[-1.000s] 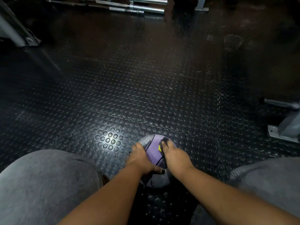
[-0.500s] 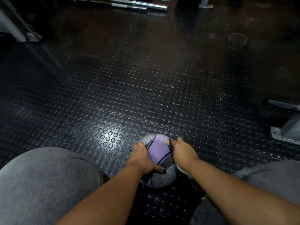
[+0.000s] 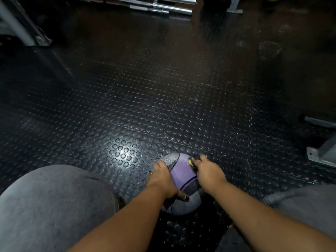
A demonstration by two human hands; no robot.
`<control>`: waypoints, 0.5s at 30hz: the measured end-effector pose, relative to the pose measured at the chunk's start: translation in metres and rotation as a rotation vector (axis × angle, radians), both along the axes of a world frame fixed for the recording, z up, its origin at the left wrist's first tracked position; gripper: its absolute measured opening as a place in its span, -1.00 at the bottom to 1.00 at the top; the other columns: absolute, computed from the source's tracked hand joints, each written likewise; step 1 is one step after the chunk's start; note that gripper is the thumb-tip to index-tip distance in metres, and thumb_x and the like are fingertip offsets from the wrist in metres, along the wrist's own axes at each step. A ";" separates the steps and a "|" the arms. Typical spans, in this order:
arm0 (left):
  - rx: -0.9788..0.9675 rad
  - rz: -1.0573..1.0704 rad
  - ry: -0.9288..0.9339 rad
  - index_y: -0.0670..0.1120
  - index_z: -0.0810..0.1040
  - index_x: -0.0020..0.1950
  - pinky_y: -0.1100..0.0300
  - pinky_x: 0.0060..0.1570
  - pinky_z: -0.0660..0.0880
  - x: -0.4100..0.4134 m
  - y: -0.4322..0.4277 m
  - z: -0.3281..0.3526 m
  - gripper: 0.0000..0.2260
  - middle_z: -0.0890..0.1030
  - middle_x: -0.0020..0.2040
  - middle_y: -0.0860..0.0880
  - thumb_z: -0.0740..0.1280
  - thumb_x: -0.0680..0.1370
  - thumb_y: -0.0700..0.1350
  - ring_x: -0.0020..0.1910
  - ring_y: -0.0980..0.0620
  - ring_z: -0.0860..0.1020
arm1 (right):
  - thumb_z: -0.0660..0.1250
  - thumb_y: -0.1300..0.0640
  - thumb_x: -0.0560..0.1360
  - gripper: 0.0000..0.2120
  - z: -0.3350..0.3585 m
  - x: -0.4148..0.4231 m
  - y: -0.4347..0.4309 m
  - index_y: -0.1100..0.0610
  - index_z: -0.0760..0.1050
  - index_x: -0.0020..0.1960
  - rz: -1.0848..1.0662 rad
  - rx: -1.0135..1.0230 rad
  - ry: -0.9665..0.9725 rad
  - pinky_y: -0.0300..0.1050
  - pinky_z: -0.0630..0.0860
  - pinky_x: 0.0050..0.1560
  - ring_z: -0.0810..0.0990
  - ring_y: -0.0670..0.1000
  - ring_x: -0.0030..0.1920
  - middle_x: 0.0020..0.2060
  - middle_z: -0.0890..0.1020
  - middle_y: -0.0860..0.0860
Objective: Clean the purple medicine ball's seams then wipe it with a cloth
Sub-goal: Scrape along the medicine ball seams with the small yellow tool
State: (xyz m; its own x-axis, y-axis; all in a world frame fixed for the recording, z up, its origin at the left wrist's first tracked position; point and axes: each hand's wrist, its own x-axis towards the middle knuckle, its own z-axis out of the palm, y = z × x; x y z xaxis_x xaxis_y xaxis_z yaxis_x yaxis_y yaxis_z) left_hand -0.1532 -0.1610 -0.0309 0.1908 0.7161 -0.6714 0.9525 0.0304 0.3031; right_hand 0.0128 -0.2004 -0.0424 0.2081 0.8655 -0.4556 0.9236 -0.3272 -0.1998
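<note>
A purple and grey medicine ball [image 3: 181, 173] with dark seams sits on the studded black rubber floor between my knees. My left hand [image 3: 161, 177] lies over the ball's left side, its thumb stretched across the lower front. My right hand [image 3: 209, 171] grips a small dark brush with a yellow part [image 3: 191, 162] and holds it against the ball's upper right seam. Most of the brush is hidden by my fingers. No cloth is in view.
My grey-clad knees [image 3: 54, 206] flank the ball left and right. Several steel barbells [image 3: 163, 6] lie at the far top. A grey metal frame foot [image 3: 321, 157] stands at the right, another frame leg [image 3: 21, 28] at the top left.
My right hand has slid with the brush from the ball's top centre toward its upper right edge. The left hand keeps its hold on the ball.
</note>
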 end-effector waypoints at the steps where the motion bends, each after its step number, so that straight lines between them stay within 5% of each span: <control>1: 0.001 0.001 -0.006 -0.15 0.07 0.49 -0.03 0.42 0.37 0.000 0.000 -0.001 0.27 0.13 0.51 -0.16 0.69 0.00 0.26 0.47 -0.23 0.30 | 0.11 0.33 0.54 -0.42 -0.002 0.001 0.000 -0.08 0.26 0.49 -0.031 -0.011 0.017 0.04 0.50 0.19 0.52 0.20 0.23 0.48 0.22 0.05; 6: 0.014 -0.010 -0.033 -0.11 0.13 0.42 -0.02 0.38 0.42 0.001 -0.001 -0.001 0.17 0.23 0.40 -0.12 0.68 0.03 0.26 0.40 -0.20 0.38 | 0.08 0.35 0.53 -0.44 -0.007 0.005 0.001 -0.05 0.34 0.44 -0.120 -0.007 0.064 0.06 0.51 0.18 0.52 0.21 0.22 0.45 0.28 0.08; 12: 0.042 -0.008 -0.040 -0.07 0.19 0.29 -0.03 0.29 0.48 -0.001 0.002 -0.002 0.07 0.28 0.31 -0.06 0.68 0.01 0.27 0.32 -0.16 0.44 | 0.04 0.06 0.63 -0.64 0.006 -0.011 0.003 -0.01 0.31 0.41 0.087 0.048 0.090 -0.10 0.35 -0.09 0.53 0.19 0.10 0.27 0.46 0.07; 15: 0.038 -0.014 -0.036 -0.08 0.19 0.29 -0.08 0.29 0.48 -0.001 0.003 -0.002 0.06 0.28 0.31 -0.06 0.69 0.01 0.26 0.31 -0.17 0.45 | 0.09 0.12 0.61 -0.58 0.025 -0.023 0.001 0.04 0.25 0.47 0.258 0.027 0.014 -0.04 0.39 -0.07 0.52 0.19 0.13 0.31 0.36 0.05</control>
State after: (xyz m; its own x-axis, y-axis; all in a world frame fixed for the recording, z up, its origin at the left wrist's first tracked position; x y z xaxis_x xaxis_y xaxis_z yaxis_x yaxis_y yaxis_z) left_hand -0.1544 -0.1577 -0.0330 0.2244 0.7382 -0.6362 0.9411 0.0052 0.3381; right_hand -0.0101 -0.1992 -0.0175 -0.0273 0.9011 -0.4327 0.9730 -0.0753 -0.2183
